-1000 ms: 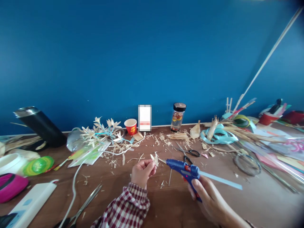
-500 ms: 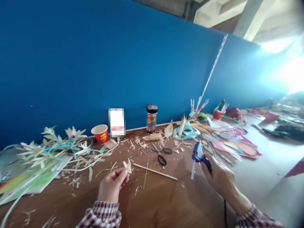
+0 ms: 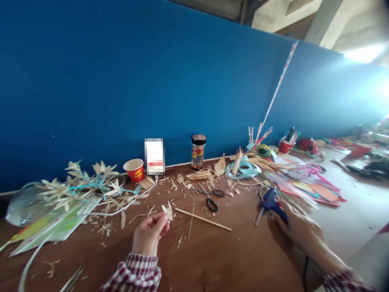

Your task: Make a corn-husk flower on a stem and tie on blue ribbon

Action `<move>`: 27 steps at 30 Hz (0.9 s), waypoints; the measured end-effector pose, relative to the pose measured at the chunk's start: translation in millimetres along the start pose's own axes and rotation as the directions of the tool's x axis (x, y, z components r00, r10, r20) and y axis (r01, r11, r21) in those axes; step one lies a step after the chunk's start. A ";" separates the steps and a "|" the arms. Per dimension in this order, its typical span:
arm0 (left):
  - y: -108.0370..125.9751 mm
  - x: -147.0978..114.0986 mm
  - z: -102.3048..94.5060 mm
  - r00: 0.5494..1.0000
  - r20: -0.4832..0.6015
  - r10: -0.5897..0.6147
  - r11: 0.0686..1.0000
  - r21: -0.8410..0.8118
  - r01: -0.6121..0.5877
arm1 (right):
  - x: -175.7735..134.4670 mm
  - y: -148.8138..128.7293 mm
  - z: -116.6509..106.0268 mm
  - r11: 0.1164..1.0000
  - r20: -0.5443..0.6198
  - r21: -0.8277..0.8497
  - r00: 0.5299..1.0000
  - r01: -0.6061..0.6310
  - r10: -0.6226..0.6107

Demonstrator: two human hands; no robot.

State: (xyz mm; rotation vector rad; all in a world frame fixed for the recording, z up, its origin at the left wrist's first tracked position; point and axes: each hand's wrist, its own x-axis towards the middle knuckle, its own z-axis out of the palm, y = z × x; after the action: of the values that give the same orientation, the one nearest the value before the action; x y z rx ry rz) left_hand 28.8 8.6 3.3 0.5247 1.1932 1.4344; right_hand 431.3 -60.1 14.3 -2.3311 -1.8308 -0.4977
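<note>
Pinched between the thumb and fingers of my left hand (image 3: 150,235) is a small husk flower (image 3: 168,211) with pale pointed petals. My right hand (image 3: 300,231) is closed round the handle of a blue glue gun (image 3: 270,199), whose glue stick points down to the left, low over the table. Its fingers are partly hidden behind the handle. Between my hands lie a thin pale stick (image 3: 203,220) and a pair of black-handled scissors (image 3: 211,196).
Finished-looking husk flowers (image 3: 105,169) with blue stems lie at left, beside a red paper cup (image 3: 134,170). A lidded glass jar (image 3: 198,153) stands against the blue partition (image 3: 152,81). Blue ribbon (image 3: 243,168), coloured paper (image 3: 316,190) and husk scraps spread over the brown table (image 3: 219,259).
My right hand has moved right with the glue gun, lowering it toward the table near the papers. My left hand keeps its pinch on the flower; the view has shifted slightly left.
</note>
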 end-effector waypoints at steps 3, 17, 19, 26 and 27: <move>1.7 -0.2 0.5 1.000 0.002 -0.016 0.999 -0.028 0.017 | 2.3 4.3 -7.6 1.000 -0.075 -0.020 0.997 0.019 -0.020; -8.8 7.5 -6.5 1.000 -0.009 0.008 1.000 0.026 -0.008 | 55.4 -229.8 -47.8 0.738 0.078 0.481 0.815 0.474 -0.574; -10.8 9.3 -8.1 1.000 -0.003 0.027 0.999 0.037 -0.027 | 67.2 -247.1 -39.2 0.756 0.105 0.458 0.816 0.468 -0.569; -12.2 10.9 -7.6 1.000 0.005 0.029 1.000 -0.009 -0.029 | 76.7 -260.5 -25.2 0.816 0.175 0.418 0.846 0.400 -0.504; -11.3 10.5 -7.1 1.000 0.006 0.024 1.000 -0.011 -0.024 | 75.5 -259.3 -26.5 0.814 0.168 0.425 0.849 0.396 -0.501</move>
State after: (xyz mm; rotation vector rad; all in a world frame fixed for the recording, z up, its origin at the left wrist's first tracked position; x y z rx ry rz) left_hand 25.3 13.9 -12.6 0.5371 1.1775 1.4579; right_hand 192.6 66.5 39.8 -1.7677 -2.3737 0.1500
